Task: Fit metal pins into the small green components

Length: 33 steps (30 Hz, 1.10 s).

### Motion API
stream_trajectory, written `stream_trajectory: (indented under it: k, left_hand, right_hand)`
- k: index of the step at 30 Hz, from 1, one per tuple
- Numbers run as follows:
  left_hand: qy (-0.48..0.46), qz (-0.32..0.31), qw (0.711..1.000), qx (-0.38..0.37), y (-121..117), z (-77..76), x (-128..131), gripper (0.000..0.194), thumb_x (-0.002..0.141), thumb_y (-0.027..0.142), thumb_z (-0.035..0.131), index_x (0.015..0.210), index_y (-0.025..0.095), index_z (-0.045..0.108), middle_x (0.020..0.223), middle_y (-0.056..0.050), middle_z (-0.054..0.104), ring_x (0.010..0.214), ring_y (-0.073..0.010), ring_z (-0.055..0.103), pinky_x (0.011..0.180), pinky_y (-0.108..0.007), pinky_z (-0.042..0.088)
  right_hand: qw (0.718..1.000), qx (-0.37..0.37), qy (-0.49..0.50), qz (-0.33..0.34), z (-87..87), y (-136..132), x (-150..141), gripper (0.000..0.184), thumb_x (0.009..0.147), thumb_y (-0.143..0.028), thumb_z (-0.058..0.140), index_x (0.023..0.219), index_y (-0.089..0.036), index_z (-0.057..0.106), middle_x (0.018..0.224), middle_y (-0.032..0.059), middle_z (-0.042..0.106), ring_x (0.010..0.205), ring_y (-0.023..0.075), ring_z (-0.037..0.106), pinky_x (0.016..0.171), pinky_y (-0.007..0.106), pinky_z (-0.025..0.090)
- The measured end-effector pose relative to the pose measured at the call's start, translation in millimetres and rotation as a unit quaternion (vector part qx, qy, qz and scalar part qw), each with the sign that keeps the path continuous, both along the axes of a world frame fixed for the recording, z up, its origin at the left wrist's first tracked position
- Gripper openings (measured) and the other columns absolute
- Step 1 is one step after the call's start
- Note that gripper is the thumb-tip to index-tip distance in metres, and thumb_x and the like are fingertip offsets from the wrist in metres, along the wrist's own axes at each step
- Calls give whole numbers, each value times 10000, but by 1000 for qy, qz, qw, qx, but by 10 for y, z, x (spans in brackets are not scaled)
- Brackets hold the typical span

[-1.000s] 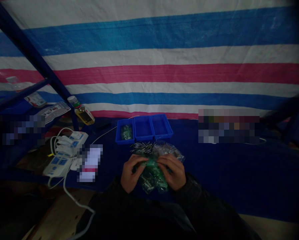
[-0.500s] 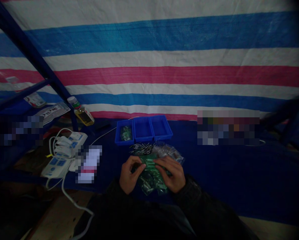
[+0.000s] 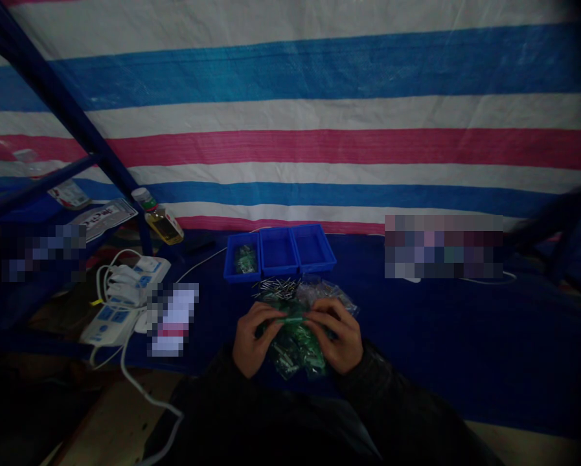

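Between my two hands is a narrow strip of green plastic packet (image 3: 293, 319), stretched sideways above the table. My left hand (image 3: 252, 340) pinches its left end between thumb and fingertips. At its right end, the thumb and fingers of my right hand (image 3: 339, 340) close on it in the same way. Underneath lie several green plastic packets (image 3: 286, 360) with small pale pieces inside. Just beyond my fingers is a loose pile of thin metal pins (image 3: 278, 287), with clear plastic bags (image 3: 331, 294) to its right.
Three joined blue trays (image 3: 278, 249) stand behind the pins; the left one holds green packets. To the left are white power strips (image 3: 113, 317) with cables, a blurred-out flat item (image 3: 176, 320) and a bottle (image 3: 159, 220). A striped sheet (image 3: 319, 149) hangs behind the blue table.
The green packet looked wider and flatter before; now it is a thin strip between my fingertips. My right fingers have risen slightly and shifted. Trays and pins have stayed put.
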State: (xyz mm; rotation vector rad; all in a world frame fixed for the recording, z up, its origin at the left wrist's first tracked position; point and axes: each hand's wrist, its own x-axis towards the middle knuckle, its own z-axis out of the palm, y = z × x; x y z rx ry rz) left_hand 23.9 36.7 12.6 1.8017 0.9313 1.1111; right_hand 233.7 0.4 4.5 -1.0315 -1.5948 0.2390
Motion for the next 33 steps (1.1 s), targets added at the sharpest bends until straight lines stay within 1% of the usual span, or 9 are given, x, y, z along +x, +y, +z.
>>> stream_trajectory:
  k: [6,9,12,14,17,20,25,29,33]
  left_hand:
    - [11,5,1000,19,-3,-10,4,102,927,253,674,908,182,745,966,-78,683,901,-212,649,826,-337,498]
    - [5,13,1000,-13,-17,-44,12,92,927,267,676,921,181,708,903,-55,696,870,-201,658,812,-318,498]
    - [-7,51,997,-57,-38,-74,16,134,892,286,721,950,189,649,826,-15,686,776,-174,655,745,-279,494]
    - [-13,58,996,-67,-49,-76,18,151,884,290,728,950,189,637,826,-10,686,776,-171,655,747,-272,494]
    - [-13,44,997,-64,-56,-56,21,132,900,288,703,974,185,667,852,-19,692,796,-175,657,759,-273,497]
    - [-21,44,996,-71,-58,-46,25,156,912,282,688,1035,189,660,900,-31,700,844,-185,668,788,-279,504]
    - [-49,65,994,-69,-63,-86,20,186,897,272,712,1036,201,610,930,-27,666,856,-175,657,797,-275,505]
    - [-31,34,997,-56,-51,-62,4,121,939,287,657,1000,186,680,966,-58,676,916,-201,654,818,-295,499]
    - [-15,15,999,-42,-40,-6,-7,196,980,300,591,1033,193,747,1003,-78,679,975,-227,640,868,-330,483]
  right_hand:
    - [1000,-1,11,-9,-102,8,-26,143,903,-147,706,1024,-223,700,828,38,734,682,177,672,647,314,562]
    - [1000,2,20,-14,-117,10,-39,224,903,-147,708,1107,-234,676,828,35,746,664,180,669,626,313,558]
    - [1000,7,18,-4,-84,4,-34,217,899,-124,703,1085,-235,694,816,34,743,659,178,660,621,314,549]
    - [1000,3,9,16,-47,-2,-20,208,913,-104,666,1072,-230,714,826,40,743,680,178,669,648,320,555]
    - [998,-12,-6,54,-6,-8,4,307,942,-68,564,1161,-226,710,928,68,760,784,192,709,725,340,575]
    - [998,-14,-3,57,-1,-1,5,369,949,-56,528,1225,-237,694,989,77,764,832,194,720,747,342,581]
    - [999,-14,6,40,-25,17,-17,277,926,-85,623,1126,-245,730,917,53,766,761,181,709,707,321,584]
    - [999,-14,6,34,-36,10,-9,218,926,-110,636,1069,-235,742,960,67,753,836,198,720,763,341,595]
    - [1000,-19,0,11,-6,-9,-2,175,922,-134,638,1021,-225,750,996,90,697,880,204,694,760,346,589]
